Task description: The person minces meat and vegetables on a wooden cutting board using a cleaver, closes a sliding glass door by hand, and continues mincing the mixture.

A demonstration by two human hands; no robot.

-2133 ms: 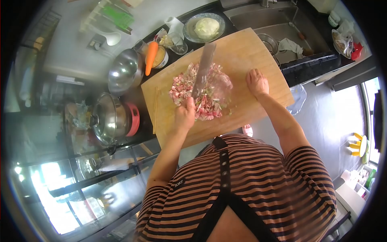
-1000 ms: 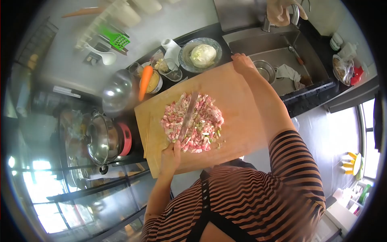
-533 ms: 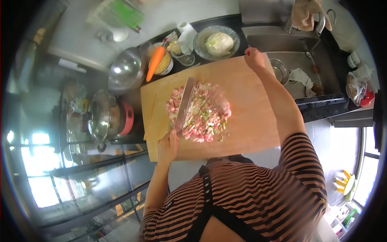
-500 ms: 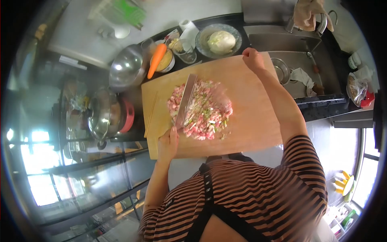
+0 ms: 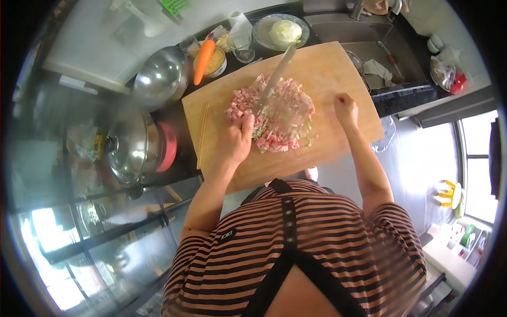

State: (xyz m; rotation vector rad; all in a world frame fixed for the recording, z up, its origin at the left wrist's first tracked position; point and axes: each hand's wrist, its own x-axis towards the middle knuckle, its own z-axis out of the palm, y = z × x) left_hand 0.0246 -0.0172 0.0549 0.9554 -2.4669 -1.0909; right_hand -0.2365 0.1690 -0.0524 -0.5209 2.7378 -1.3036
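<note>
My left hand (image 5: 237,138) is wrapped round the handle of a cleaver (image 5: 275,78). Its blade points away and to the right, lying over a heap of chopped pink meat mixed with green bits (image 5: 285,108). The heap rests on a large wooden cutting board (image 5: 322,68). Over the right side of the board, my right hand (image 5: 346,111) is curled in a fist, apart from the meat, with nothing visible in it. A pair of chopsticks (image 5: 203,136) lies along the board's left edge.
Behind the board stand a steel bowl (image 5: 161,76), a carrot (image 5: 204,62) across a container, a glass (image 5: 243,52) and a plate (image 5: 259,33) holding a cabbage (image 5: 285,33). A lidded pot (image 5: 128,148) is at left, a sink (image 5: 322,24) at back right.
The cleaver has swung clockwise, its tip now farther right. My right hand has come off the board's far right corner and nearer to me. The whole view has shifted and turned slightly.
</note>
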